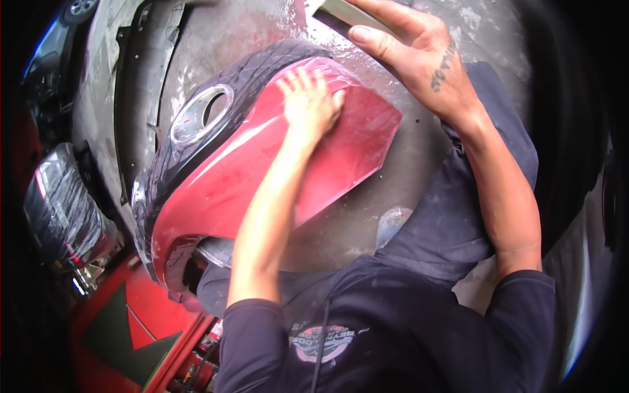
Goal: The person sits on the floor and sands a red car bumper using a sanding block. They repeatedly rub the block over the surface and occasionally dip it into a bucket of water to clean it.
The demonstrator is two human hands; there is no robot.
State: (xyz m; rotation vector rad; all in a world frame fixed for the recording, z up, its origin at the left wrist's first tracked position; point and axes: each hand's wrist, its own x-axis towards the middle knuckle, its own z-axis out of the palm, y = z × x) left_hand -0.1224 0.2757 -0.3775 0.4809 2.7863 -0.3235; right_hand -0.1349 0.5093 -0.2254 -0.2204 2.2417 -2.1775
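Observation:
A red car bumper [262, 170] lies across the floor in front of me, its paint dusty and scuffed in places. Flat on its upper part rests my left hand [311, 108], fingers spread and slightly blurred. Raised at the top right, my right hand [422, 62] grips a flat, pale-edged block [360, 14] between thumb and fingers. The block's far end is cut off by the picture's top edge. Dark plastic trim [226, 75] with a silver-ringed round opening [203, 114] runs along the bumper's far left side.
A long dark trim strip [134, 98] lies on the grey concrete floor [209, 33] at the left. Beyond it is a part wrapped in dark plastic film [65, 209]. A red cabinet [141, 327] stands at the lower left. My bent knee [501, 124] is right of the bumper.

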